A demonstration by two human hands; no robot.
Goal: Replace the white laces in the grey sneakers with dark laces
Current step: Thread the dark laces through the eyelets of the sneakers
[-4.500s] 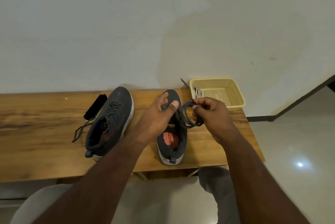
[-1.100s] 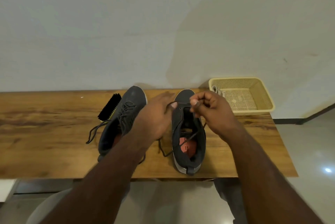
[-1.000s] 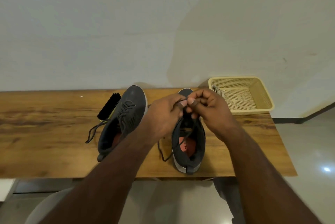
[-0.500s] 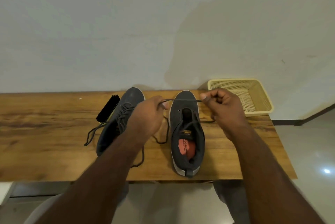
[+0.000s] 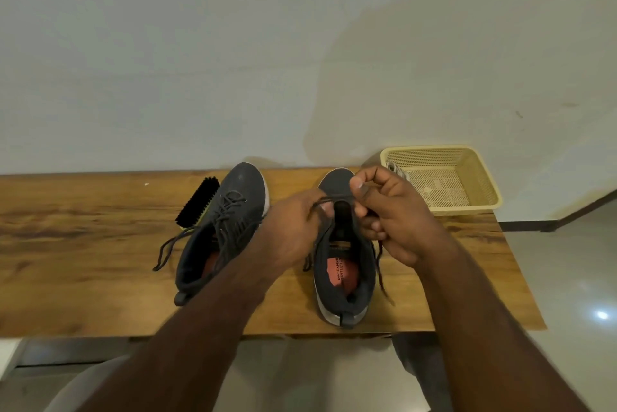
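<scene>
A long wooden table (image 5: 83, 244) against a pale wall carries two grey sneakers, toes to the wall. The left sneaker (image 5: 220, 231) already wears dark laces, loose ends trailing onto the wood; a black brush (image 5: 197, 201) lies just beside it. The right sneaker (image 5: 344, 261), orange insole showing, sits between the person's forearms. Half a second ago the dark lace (image 5: 329, 200) was stretched taut between hands held apart; now both hands have closed in over the sneaker's front eyelets, a sign that threading of the second shoe is beginning. The left hand (image 5: 297, 228) pinches one end of the lace, the right hand (image 5: 387, 211) pinches the other between thumb and fingers. A yellow basket (image 5: 480, 178) at the far right holds the discarded white laces (image 5: 395, 169).
</scene>
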